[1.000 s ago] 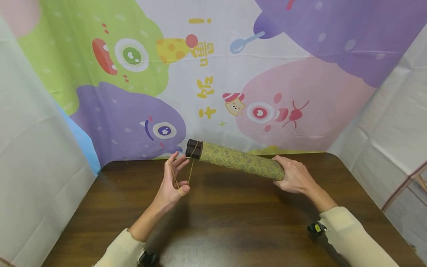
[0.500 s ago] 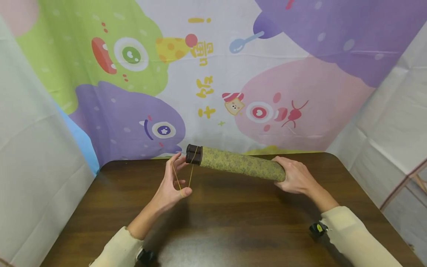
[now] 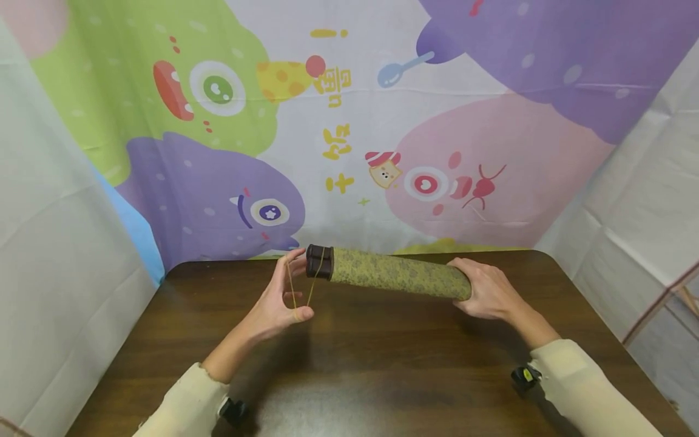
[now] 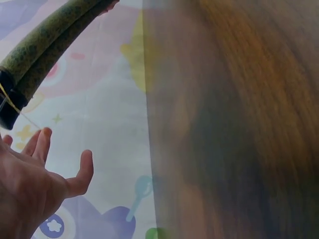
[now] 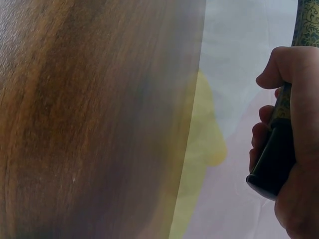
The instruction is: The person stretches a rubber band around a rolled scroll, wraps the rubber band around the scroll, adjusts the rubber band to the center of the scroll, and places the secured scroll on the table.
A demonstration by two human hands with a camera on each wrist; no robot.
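Note:
A rolled scroll (image 3: 401, 274), covered in green patterned cloth with paired dark roller ends (image 3: 319, 261), is held up above the table, nearly level. My right hand (image 3: 483, 288) grips its right end; in the right wrist view, curled fingers (image 5: 256, 134) wrap round the roll above a dark end cap (image 5: 274, 162). A thin yellow rubber band (image 3: 313, 290) loops over the left roller ends and stretches down to my left hand (image 3: 278, 303). That hand's thumb and fingers are spread apart inside the band, fingertips right beside the roller ends.
The dark wooden table (image 3: 349, 376) lies below both hands. A cartoon-printed cloth (image 3: 349, 218) hangs along its back edge, with pale cloth walls at left (image 3: 65, 243) and right (image 3: 617, 224).
The scroll's left end has dropped, bringing the roll closer to level. The left hand keeps the band stretched and has shifted slightly right; the right hand keeps its grip.

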